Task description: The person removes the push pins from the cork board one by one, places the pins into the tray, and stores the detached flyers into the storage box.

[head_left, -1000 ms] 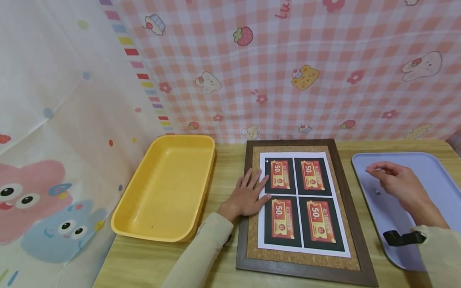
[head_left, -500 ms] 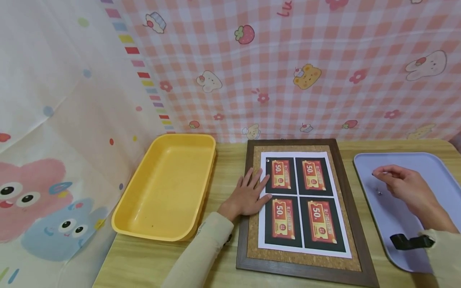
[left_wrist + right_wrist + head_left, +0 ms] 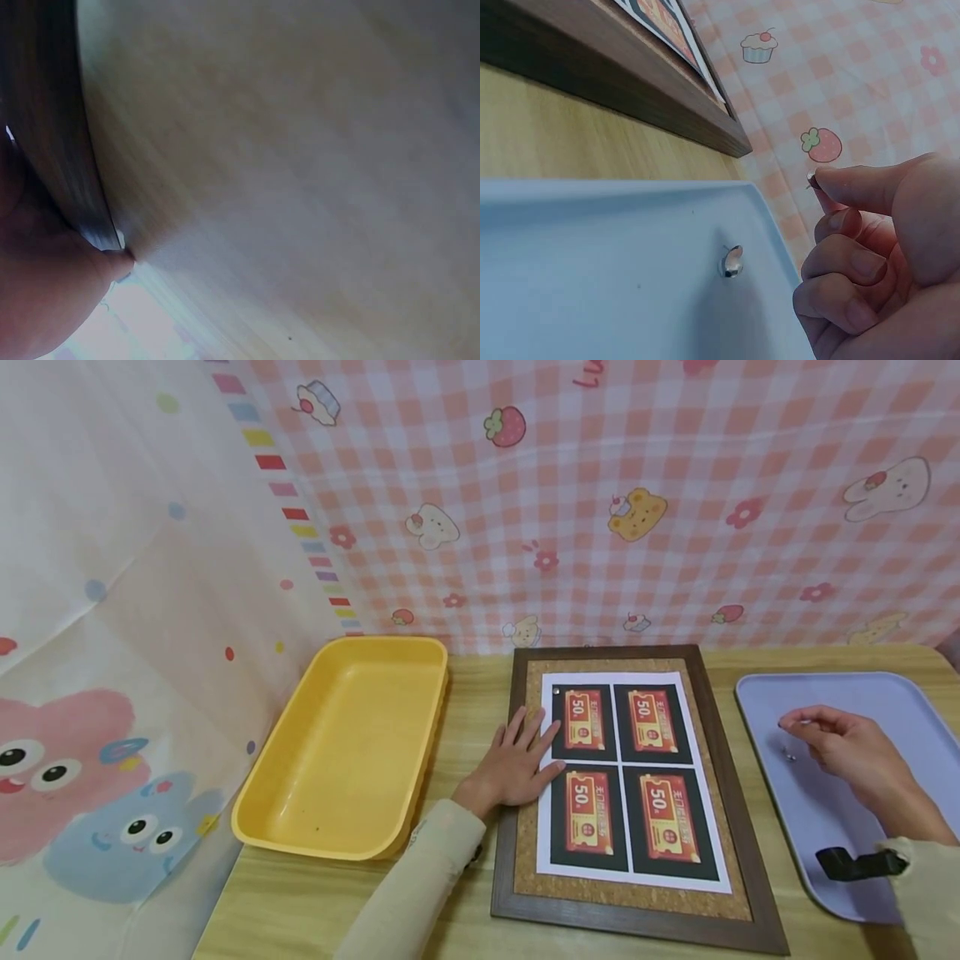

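My right hand [image 3: 851, 756] is over the lilac tray [image 3: 765, 793], pinching a silver thumbtack [image 3: 811, 180] between thumb and index finger, as the right wrist view shows. In that view another thumbtack [image 3: 732, 261] lies on the tray below the hand. My left hand [image 3: 512, 770] rests with spread fingers on the left side of a framed corkboard [image 3: 637, 903], its fingertips over the edge of a white sheet [image 3: 621, 802]. Four-part red and yellow coupon prints fill the sheet. A thumbtack [image 3: 556, 692] sits at the sheet's upper left corner.
A yellow tray [image 3: 345, 752] stands on the wooden table [image 3: 300, 910], left of the corkboard. Behind the table hangs a pink checked cloth [image 3: 480, 560], and a pale patterned cloth [image 3: 150, 643] hangs at the left.
My right hand has shifted slightly right over the lilac tray, still with thumb and index finger together. The left hand keeps its place on the corkboard.
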`<state>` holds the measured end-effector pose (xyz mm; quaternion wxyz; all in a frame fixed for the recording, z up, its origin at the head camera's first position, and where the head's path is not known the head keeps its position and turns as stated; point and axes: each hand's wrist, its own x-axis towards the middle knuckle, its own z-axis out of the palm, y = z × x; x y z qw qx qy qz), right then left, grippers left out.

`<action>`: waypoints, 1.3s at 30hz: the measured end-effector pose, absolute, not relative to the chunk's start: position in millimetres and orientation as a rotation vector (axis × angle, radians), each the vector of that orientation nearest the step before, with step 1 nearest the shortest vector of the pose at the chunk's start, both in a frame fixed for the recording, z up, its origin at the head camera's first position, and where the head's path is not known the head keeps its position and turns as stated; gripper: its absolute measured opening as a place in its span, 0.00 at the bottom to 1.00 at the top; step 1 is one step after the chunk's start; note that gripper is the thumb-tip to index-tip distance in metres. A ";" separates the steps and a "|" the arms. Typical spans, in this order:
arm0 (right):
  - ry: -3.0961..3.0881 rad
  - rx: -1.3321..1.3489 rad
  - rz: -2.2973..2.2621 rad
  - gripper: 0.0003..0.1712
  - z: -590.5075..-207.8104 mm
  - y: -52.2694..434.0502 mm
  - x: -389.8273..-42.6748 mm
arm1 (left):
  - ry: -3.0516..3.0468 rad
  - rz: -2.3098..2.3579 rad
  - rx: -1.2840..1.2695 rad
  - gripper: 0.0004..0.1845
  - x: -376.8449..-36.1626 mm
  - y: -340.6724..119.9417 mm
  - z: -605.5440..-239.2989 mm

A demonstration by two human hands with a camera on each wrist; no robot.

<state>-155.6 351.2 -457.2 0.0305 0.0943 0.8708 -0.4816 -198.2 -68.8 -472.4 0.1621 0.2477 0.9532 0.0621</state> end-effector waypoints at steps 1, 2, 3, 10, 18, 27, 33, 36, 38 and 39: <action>2.682 0.292 -1.485 0.18 -457.7 351.6 -155.3 | 2.719 0.178 0.704 0.37 -198.5 -68.7 -472.1; 2.680 0.295 -1.485 0.17 -458.3 352.1 -155.0 | 2.718 0.181 0.703 0.37 -198.7 -68.6 -472.1; 2.679 0.300 -1.483 0.16 -458.9 352.6 -154.7 | 2.717 0.185 0.701 0.37 -199.1 -68.5 -472.7; 2.686 0.331 -1.452 0.14 -465.0 357.2 -153.0 | 2.715 0.173 0.690 0.37 -199.1 -67.9 -473.6; 2.732 0.379 -1.348 0.21 -470.8 360.1 -152.2 | 2.712 0.188 0.702 0.37 -197.7 -69.4 -471.6; 2.686 0.416 -1.399 0.11 -479.7 365.9 -153.0 | 2.716 0.177 0.695 0.37 -198.7 -69.0 -473.5; 2.625 0.435 -1.454 0.09 -486.4 369.7 -154.0 | 2.717 0.180 0.694 0.37 -198.6 -68.9 -474.1; 2.615 0.462 -1.468 0.10 -489.2 371.1 -155.3 | 2.719 0.181 0.699 0.37 -198.7 -69.2 -474.5; 2.617 0.472 -1.466 0.11 -490.9 372.0 -156.1 | 2.718 0.178 0.708 0.37 -198.9 -69.2 -474.5; 2.622 0.479 -1.457 0.12 -491.3 372.3 -156.4 | 2.717 0.181 0.711 0.37 -199.0 -69.3 -474.2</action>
